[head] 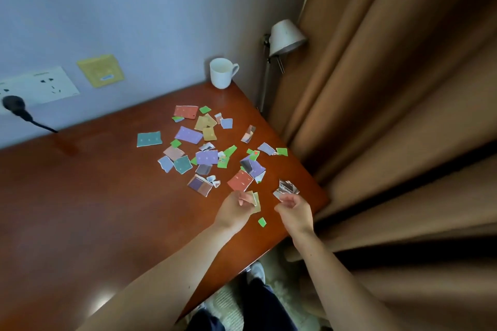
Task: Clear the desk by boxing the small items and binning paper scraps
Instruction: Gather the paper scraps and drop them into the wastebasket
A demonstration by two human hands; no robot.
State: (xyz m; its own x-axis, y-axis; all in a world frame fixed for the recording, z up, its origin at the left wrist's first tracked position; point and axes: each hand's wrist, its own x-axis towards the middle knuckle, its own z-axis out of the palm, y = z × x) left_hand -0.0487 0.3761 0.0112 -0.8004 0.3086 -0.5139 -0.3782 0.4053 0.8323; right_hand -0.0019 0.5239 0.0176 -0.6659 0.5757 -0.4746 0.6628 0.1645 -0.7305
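Torn paper scraps [204, 148] scattered over right half of desk [80, 196]. Left hand [236, 209] pinches few yellowish scraps [256, 200] near front edge. Right hand [294, 211] just beside, fingers curled (touching grey scrap [286, 188] or gripping it, cannot tell). White mug [222, 72] at far corner.

No wording can be read. The white socket plate [40, 86] at left carries small print along its top edge, too blurred to make out. The yellow plate [100, 70] beside it bears a blue sticker [107, 77] (equally illegible). The paper scraps [188, 134] show only tiny pale marks.
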